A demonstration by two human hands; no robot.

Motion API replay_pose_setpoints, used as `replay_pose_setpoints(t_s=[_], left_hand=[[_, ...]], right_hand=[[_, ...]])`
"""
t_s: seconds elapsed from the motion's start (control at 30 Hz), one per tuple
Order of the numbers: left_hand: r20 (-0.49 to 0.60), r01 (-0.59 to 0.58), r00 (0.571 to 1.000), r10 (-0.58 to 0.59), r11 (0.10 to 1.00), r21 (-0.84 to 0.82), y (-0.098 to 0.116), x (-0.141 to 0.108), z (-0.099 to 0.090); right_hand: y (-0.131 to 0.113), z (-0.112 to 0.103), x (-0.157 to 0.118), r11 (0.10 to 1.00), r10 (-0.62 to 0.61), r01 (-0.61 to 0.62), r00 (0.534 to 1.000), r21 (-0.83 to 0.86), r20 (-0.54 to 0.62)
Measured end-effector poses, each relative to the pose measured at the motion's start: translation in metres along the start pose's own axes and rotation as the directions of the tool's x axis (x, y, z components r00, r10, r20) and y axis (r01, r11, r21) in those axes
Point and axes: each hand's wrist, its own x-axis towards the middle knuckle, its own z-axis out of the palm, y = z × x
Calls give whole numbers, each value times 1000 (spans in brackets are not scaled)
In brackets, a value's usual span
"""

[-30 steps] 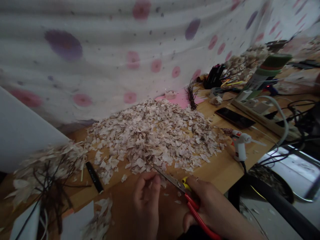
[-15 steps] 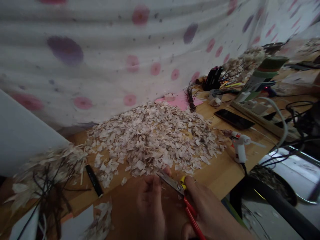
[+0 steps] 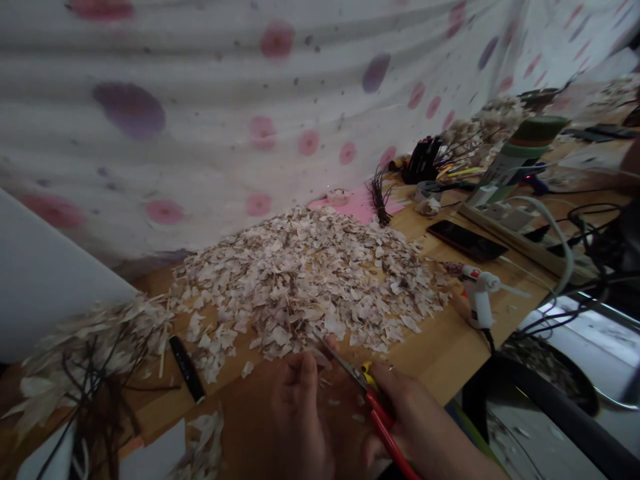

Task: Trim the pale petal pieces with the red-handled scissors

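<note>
Gripping the scissors (image 3: 374, 404), the right hand (image 3: 417, 415) sits at lower right in my head view, fingers closed round the red handles, a yellow patch showing by the forefinger. Blades point away and to the left, tips at the near edge of the flakes (image 3: 310, 280); I can't tell how far the blades are parted. Left hand (image 3: 300, 417) just left of the blades, thumb up, fingers curled. I make out a pale bit (image 3: 323, 360) by its fingertips, but shadow and blur stop me telling whether it is pinched or merely behind, so I can't call that grip. From the right hand, then, the scissors reach forward to the left hand's fingertips. Flakes spread over the desk (image 3: 425, 363) ahead of both hands, back to a spotted cloth (image 3: 200, 143); a few crumbs (image 3: 359, 418) below the blades. Left of the hands I note a black pen-like stick (image 3: 187, 369), then dark stems (image 3: 95, 380) against a pale heap (image 3: 115, 333). Right of the flakes: white glue gun (image 3: 480, 300) near the desk edge, phone (image 3: 467, 240) flat beyond it, power strip (image 3: 520, 237) just beside the phone. At the back, a twig bundle (image 3: 380, 199) at pink paper (image 3: 350, 208).
</note>
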Motion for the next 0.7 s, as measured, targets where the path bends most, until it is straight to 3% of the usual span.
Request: replay_pose_setpoints(t_s=[0.13, 0.2, 0.3, 0.37, 0.43, 0.57, 0.7], left_hand=[[-29, -100, 995, 100, 995, -5, 0, 8, -5], [-110, -131, 985, 131, 991, 13, 2, 14, -15], [-237, -170, 951, 200, 975, 144, 11, 20, -42], [-309, -189, 911, 273, 943, 274, 23, 20, -66], [-403, -196, 841, 361, 898, 395, 40, 16, -91], [-485, -97, 719, 497, 763, 639, 73, -3, -139], [-429, 46, 750, 503, 608, 793, 87, -16, -169]], right_hand=[[16, -1, 7, 937, -120, 151, 986, 316, -116], [25, 0, 15, 840, -151, 208, 977, 502, -152], [31, 3, 30, 631, -104, 191, 981, 752, -163], [33, 4, 38, 543, -65, 144, 989, 827, -130], [35, 3, 43, 480, -47, 97, 995, 872, -85], [50, 0, 46, 359, -11, -4, 1000, 934, 8], [66, 0, 47, 308, 54, -39, 998, 951, 23]])
